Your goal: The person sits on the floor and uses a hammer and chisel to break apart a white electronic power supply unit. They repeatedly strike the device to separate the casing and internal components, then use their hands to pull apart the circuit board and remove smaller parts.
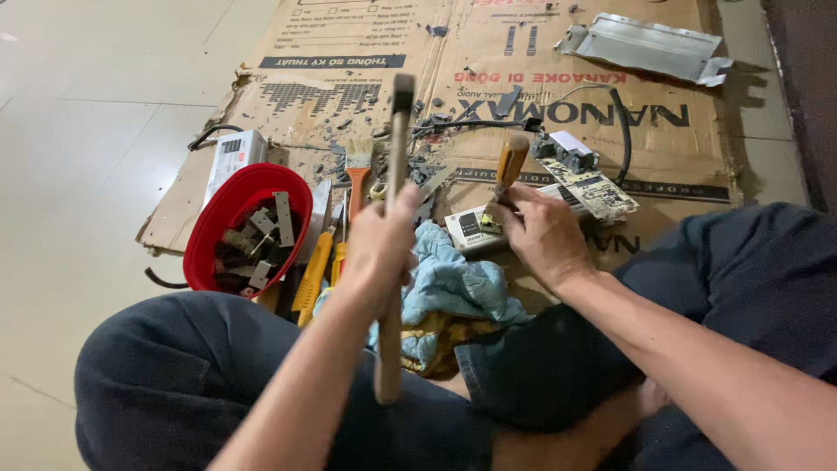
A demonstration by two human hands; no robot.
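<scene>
My left hand [380, 249] grips the wooden handle of a hammer [394, 235], raised upright with its dark head at the top. My right hand [542, 231] holds a chisel-like tool with an orange-brown wooden handle [509, 166], its tip set on a small white box-shaped electronic part [471, 231] lying on flattened cardboard [488, 52]. A green circuit board [591, 190] lies just right of that part, beside my right hand. A light blue cloth [453, 283] is bunched between my knees, below both hands.
A red bowl [228, 209] holding metal pieces sits at left, with a white box [232, 154] behind it. A paintbrush [357, 166], yellow-handled tools [314, 275], black cables [621, 118] and debris lie on the cardboard. A bent metal sheet [645, 45] rests far right.
</scene>
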